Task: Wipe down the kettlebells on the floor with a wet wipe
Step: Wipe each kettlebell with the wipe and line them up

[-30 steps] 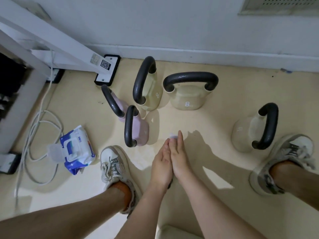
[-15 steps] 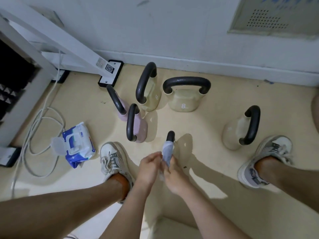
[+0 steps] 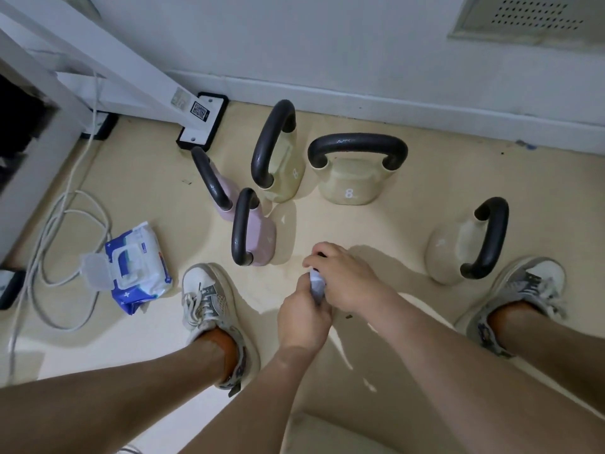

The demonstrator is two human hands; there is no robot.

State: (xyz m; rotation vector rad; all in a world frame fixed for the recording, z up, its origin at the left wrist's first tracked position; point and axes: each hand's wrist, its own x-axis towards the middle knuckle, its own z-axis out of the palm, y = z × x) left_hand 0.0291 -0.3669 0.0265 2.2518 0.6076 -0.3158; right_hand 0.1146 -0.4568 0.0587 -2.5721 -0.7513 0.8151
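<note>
My two hands meet low at the centre over a kettlebell that they almost hide. My right hand (image 3: 348,278) curls over the top of its black handle (image 3: 322,255). Just below, my left hand (image 3: 304,317) grips a crumpled white wet wipe (image 3: 316,288) against the handle. On the floor stand two pink kettlebells (image 3: 262,239) (image 3: 226,196) and three beige ones: one by the wall (image 3: 284,172), one marked 8 (image 3: 352,188), and one at the right (image 3: 450,250).
An open blue-and-white wipes pack (image 3: 137,270) lies on the left next to a coiled white cable (image 3: 49,231). A white frame leg with a black foot (image 3: 203,121) stands behind the kettlebells. My shoes (image 3: 206,296) (image 3: 520,290) flank the hands. The wall runs along the back.
My hands went from pressed flat together to gripping the wipe around the handle. The right hand then slid up over the handle's top, hiding it.
</note>
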